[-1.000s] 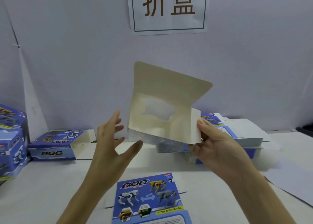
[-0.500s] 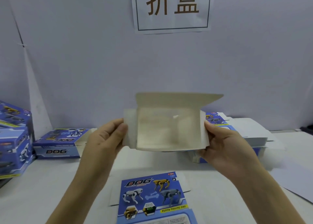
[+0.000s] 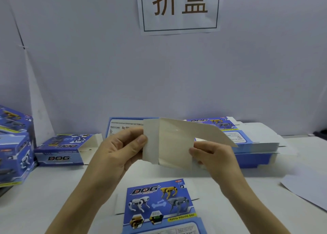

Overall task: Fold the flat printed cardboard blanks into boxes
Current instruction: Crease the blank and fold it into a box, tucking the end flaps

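Head view: box end being closed in mid-air.
The box (image 3: 174, 141) is held above the table (image 3: 53, 189), over a flat blank (image 3: 159, 203); its left flap (image 3: 150, 143) is pinched by the left hand (image 3: 116, 150), its right end gripped by the right hand (image 3: 215, 157). Within half a second the flap has been swung inward and the lid (image 3: 203, 132) tipped forward: closing is judged begun.

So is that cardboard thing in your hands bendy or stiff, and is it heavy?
Probably bendy along its creases: the top flap leans over while the panels look flat. Likely light, since the left hand and right hand hold the half-folded box up by pinching its edges. It may crush if squeezed, being thin card.
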